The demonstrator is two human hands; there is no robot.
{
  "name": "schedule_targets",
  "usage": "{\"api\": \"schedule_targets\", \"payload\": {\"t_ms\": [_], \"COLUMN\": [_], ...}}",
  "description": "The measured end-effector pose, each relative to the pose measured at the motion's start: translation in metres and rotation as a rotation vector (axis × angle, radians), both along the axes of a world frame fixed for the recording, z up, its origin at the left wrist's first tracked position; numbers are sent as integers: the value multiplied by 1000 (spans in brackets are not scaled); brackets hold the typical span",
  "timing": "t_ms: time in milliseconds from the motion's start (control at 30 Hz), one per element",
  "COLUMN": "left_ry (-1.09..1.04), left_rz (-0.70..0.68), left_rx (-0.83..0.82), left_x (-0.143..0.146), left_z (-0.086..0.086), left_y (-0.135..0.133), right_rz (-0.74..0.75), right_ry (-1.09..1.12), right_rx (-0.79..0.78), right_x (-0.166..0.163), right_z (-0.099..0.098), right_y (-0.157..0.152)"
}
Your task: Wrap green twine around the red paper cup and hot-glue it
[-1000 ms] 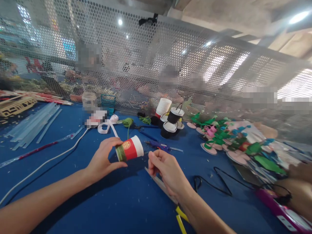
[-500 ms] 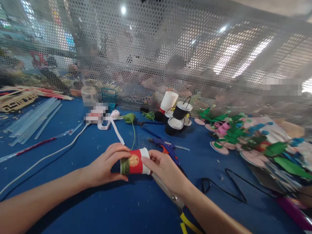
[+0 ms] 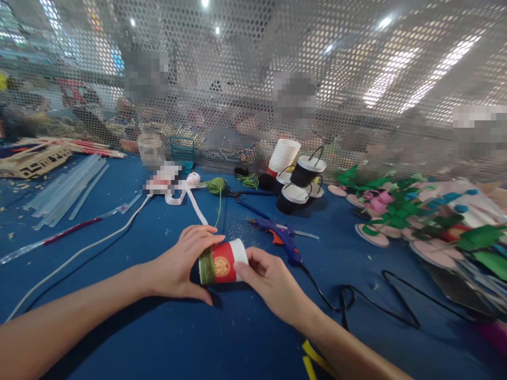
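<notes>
- Two hands [image 3: 269, 279] are meeting at one red-banded cup [image 3: 229, 253].
- One glue gun [image 3: 287, 243] is lying there.
- One jar [image 3: 151, 150] and one teal rack [image 3: 182, 153] are standing.
- Four white-topped tubs [image 3: 294, 194] are clustering.

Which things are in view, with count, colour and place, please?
Cup: one, red and white, between hands
Yarn ball: one, green, beyond cup
Ribbon: one, white, left of yarn
Glue gun: one, blue, beyond right hand
Cup stack: one, white, by mesh
Buckets: several, black, beside stack
Flower pieces: several, mixed colours, right
Strips: many, pale blue, left
Sticks: many, red and pale, back left
Latticework: one, pale, left edge
Jar: one, clear, back left
Rack: one, teal, beside jar
Cords: two, white left, black right
Handles: two, yellow, bottom edge
Mesh: one, grey, back
Table: one, blue, below
Left hand: one, at cup's green end
Right hand: one, at cup's white rim
</notes>
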State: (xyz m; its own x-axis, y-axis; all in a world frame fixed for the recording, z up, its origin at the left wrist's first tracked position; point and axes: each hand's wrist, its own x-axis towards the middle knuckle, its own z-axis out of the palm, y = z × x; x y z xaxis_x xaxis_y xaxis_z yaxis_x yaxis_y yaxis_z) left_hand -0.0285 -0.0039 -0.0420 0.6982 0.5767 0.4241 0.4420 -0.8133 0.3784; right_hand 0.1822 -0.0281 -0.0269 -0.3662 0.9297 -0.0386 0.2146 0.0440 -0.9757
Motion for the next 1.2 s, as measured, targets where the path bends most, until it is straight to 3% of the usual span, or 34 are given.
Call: {"api": "schedule_targets", "payload": {"t_ms": [267, 600, 833, 1033, 1200], "left_ry": [-145, -213, -128, -21, 186], "left_rz": [188, 227, 237, 350, 210], "left_rx": [-44, 5, 31, -207, -255], "left_x": [-2, 2, 2, 5, 11], "left_z": [0, 10, 12, 29, 36], "left_y": [3, 2, 5, 14, 23], "right_rz": [-102, -233, -263, -259, -227], "right_ry": [15, 107, 201, 286, 245], "right_rx": [-59, -139, -178, -209, -182], "right_x": [-1, -3, -4, -3, -4], "right_z": [-2, -12, -9, -8, -7], "right_y": [1, 5, 5, 7, 8]}}
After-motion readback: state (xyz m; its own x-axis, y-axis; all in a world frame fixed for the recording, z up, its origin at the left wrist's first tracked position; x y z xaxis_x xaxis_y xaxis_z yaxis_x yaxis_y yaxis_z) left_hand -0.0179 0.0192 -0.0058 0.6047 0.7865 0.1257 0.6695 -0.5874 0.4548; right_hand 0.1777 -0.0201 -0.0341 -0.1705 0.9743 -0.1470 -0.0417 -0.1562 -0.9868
